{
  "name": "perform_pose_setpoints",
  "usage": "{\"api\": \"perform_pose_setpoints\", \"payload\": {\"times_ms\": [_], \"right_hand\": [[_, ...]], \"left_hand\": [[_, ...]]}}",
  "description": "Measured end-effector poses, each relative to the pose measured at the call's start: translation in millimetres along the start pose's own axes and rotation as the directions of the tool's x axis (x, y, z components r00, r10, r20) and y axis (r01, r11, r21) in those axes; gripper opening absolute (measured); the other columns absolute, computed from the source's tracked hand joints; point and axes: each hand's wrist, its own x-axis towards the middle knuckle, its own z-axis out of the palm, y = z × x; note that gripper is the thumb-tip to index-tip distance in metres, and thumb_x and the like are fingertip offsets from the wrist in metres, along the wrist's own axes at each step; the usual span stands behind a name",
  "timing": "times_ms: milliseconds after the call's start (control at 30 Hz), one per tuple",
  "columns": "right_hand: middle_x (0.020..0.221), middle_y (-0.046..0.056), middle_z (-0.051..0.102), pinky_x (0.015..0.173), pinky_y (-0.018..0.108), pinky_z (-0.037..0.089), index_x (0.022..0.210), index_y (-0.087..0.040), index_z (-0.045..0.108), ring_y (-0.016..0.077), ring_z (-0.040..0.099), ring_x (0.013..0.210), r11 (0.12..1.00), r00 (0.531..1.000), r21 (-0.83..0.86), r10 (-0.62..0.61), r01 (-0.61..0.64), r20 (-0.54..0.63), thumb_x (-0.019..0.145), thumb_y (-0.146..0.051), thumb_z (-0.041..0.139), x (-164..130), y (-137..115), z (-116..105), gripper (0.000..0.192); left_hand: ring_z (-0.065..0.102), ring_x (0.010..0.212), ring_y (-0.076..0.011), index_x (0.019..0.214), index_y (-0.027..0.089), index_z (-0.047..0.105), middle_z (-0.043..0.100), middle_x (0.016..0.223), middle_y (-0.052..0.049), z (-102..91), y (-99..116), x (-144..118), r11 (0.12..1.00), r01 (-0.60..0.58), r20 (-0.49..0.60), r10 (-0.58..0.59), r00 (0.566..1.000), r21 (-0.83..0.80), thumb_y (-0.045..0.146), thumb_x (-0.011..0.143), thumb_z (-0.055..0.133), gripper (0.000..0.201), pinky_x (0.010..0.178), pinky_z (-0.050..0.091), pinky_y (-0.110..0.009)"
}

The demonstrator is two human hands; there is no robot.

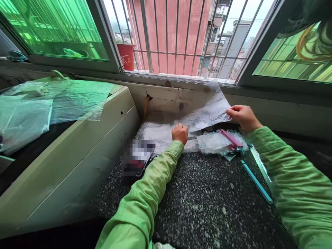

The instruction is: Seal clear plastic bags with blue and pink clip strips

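Observation:
A thin clear plastic bag [207, 109] is lifted and tilted above the far side of the counter. My right hand [243, 117] pinches its right edge between thumb and fingers. At its lower left corner, my left hand [180, 133] is closed, with fingertips partly hidden, and appears to grip the plastic. Beneath lies a flat stack of clear plastic [158, 135]. Just below my right hand are small clear packets [212, 142] with pink strips [231, 139] among them. A teal strip [256, 181] lies by my right forearm.
A dark phone-like object [138, 157], its face blurred out, lies left of my left forearm on the speckled black counter [202, 200]. A pale machine casing [103, 138] flanks the left side, with plastic bags [28, 114] on top. Behind stands a barred window [176, 38].

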Motion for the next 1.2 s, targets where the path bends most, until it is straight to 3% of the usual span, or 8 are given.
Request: {"api": "perform_pose_setpoints", "payload": {"times_ms": [233,433,567,733,867,967,1067,1200], "right_hand": [[0.048,-0.002,0.048,0.044,0.024,0.026,0.053,-0.018,0.057,0.0077,0.037,0.046,0.981,0.991,0.140,0.137,-0.135,-0.006,0.054,-0.039,0.071,-88.8,15.5,-57.7,0.025],[0.049,-0.003,0.048,0.042,0.023,0.028,0.056,-0.019,0.058,0.0082,0.038,0.046,0.922,0.940,0.183,0.334,-0.342,0.076,0.049,-0.048,0.073,-201.7,30.2,-79.6,0.033],[0.048,-0.002,0.048,0.044,0.023,0.031,0.053,-0.018,0.056,0.0081,0.039,0.046,0.897,0.917,0.193,0.391,-0.398,0.077,0.051,-0.051,0.071,-274.3,37.5,-71.5,0.036],[0.047,-0.003,0.046,0.043,0.021,0.032,0.054,-0.017,0.052,0.0075,0.039,0.045,0.807,0.876,0.350,0.469,-0.476,0.111,0.057,-0.050,0.068,-350.5,34.5,-31.2,0.036],[0.048,-0.002,0.048,0.045,0.021,0.036,0.055,-0.017,0.051,0.0081,0.042,0.046,0.859,0.908,0.297,0.381,-0.417,0.173,0.070,-0.049,0.058,-393.9,22.1,-6.8,0.036],[0.053,0.000,0.054,0.048,0.023,0.041,0.061,-0.018,0.056,0.0109,0.049,0.050,0.948,0.946,0.112,0.277,-0.298,0.170,0.074,-0.046,0.053,-412.1,27.6,-9.6,0.032],[0.063,0.002,0.061,0.056,0.025,0.046,0.071,-0.019,0.060,0.0142,0.056,0.058,0.981,0.996,-0.186,0.037,-0.051,-0.077,0.073,-0.041,0.055,-418.7,56.1,-27.0,0.022],[0.059,0.002,0.056,0.058,0.030,0.046,0.079,-0.020,0.054,0.0162,0.054,0.053,0.821,0.934,-0.570,-0.175,-0.036,-0.312,0.070,-0.036,0.054,-418.7,104.2,-51.0,0.019]], "left_hand": [[0.046,0.080,-0.0215,0.079,0.020,0.064,0.054,0.081,-0.009,-38.7,-21.9,-68.7,0.967,-0.242,-0.134,0.252,0.958,0.084,0.024,0.080,0.044,0.020,0.067,0.032,-0.034],[0.044,0.070,-0.0188,0.078,0.021,0.064,0.053,0.069,-0.006,-55.5,-49.2,-151.4,0.863,-0.493,-0.196,0.504,0.841,0.108,0.022,0.082,0.042,0.022,0.063,0.032,-0.031],[0.043,0.068,-0.0173,0.084,0.018,0.064,0.052,0.069,-0.005,-57.0,-54.4,-196.9,0.830,-0.550,-0.239,0.554,0.797,0.090,0.022,0.082,0.043,0.022,0.063,0.033,-0.030],[0.044,0.070,-0.0164,0.100,0.016,0.060,0.052,0.075,-0.006,-55.1,-23.9,-249.3,0.752,-0.657,-0.326,0.608,0.724,-0.054,0.029,0.081,0.047,0.027,0.066,0.036,-0.030],[0.045,0.074,-0.0165,0.099,0.018,0.060,0.052,0.075,-0.006,-55.2,5.5,-278.4,0.666,-0.727,-0.416,0.620,0.665,-0.171,0.022,0.080,0.046,0.024,0.069,0.036,-0.032],[0.044,0.070,-0.0140,0.088,0.019,0.061,0.051,0.069,-0.003,-56.8,10.6,-286.5,0.617,-0.738,-0.466,0.586,0.663,-0.274,0.016,0.076,0.052,0.016,0.066,0.036,-0.029],[0.043,0.069,-0.0141,0.088,0.018,0.061,0.049,0.067,-0.003,-60.2,0.0,-289.0,0.536,-0.747,-0.486,0.568,0.664,-0.393,0.015,0.076,0.050,0.016,0.063,0.038,-0.028],[0.042,0.070,-0.0138,0.093,0.017,0.061,0.049,0.068,-0.003,-66.3,-20.4,-292.0,0.392,-0.780,-0.511,0.597,0.619,-0.487,0.015,0.078,0.047,0.020,0.062,0.041,-0.029]]}}
